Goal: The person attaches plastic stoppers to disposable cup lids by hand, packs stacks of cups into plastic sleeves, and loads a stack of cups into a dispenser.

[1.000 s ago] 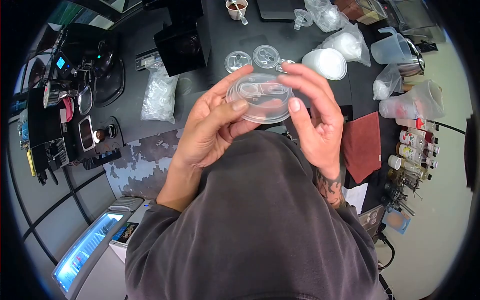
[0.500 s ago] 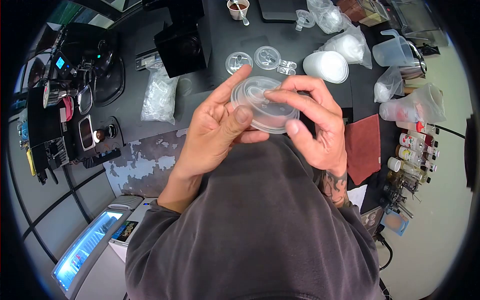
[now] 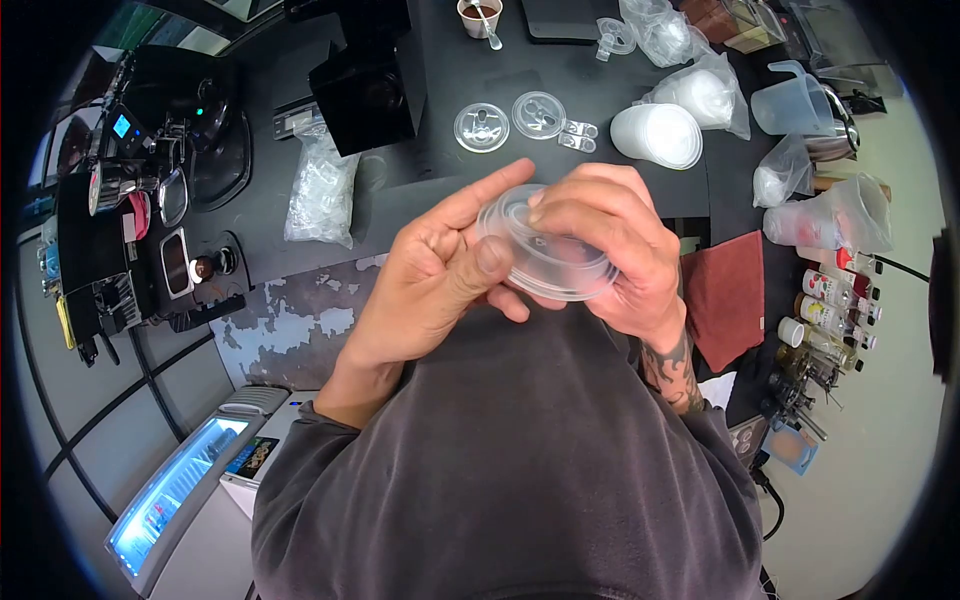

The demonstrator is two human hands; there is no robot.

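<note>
both hands are together on one clear plastic lid (image 3: 562, 264), held up near the chest and tilted. the left hand (image 3: 425, 278) grips its near side with the thumb on the rim; the right hand (image 3: 632, 252) curls over the top, fingertips against the raised part. as i judge it, this piece is midway through being handled; whether its parts are fully seated, i can't tell. beyond, a round lid (image 3: 481, 128) and another disc (image 3: 539, 115) lie flat on the dark counter (image 3: 560, 72), out of hand, small clear tabs (image 3: 577, 135) just beside the latter.
</note>
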